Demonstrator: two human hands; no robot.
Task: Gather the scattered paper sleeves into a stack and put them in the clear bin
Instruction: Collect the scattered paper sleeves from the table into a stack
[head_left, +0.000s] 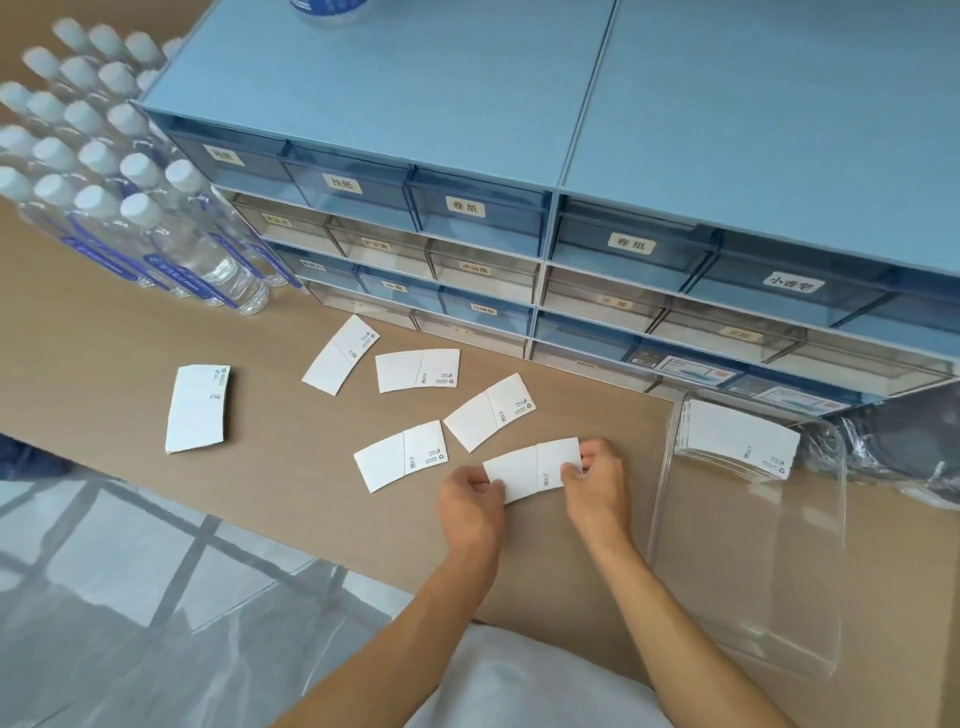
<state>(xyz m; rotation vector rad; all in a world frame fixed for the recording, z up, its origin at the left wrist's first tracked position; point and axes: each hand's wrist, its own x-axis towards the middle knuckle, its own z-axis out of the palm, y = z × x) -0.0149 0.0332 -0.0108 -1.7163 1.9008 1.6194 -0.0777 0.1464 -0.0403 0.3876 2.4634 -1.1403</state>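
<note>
Both bare forearms reach up from the bottom edge, and the left hand (470, 496) and right hand (597, 480) pinch opposite ends of one white paper sleeve (532, 470) just left of the clear bin (831, 571). Four more loose sleeves (401, 462) fan out further left of the bin on the tan table (130, 338), with a small sleeve stack (197, 408) beyond them. Inside the bin's far end lies a pile of sleeves (737, 439), and blue labelled drawers (467, 208) stand behind it.
</note>
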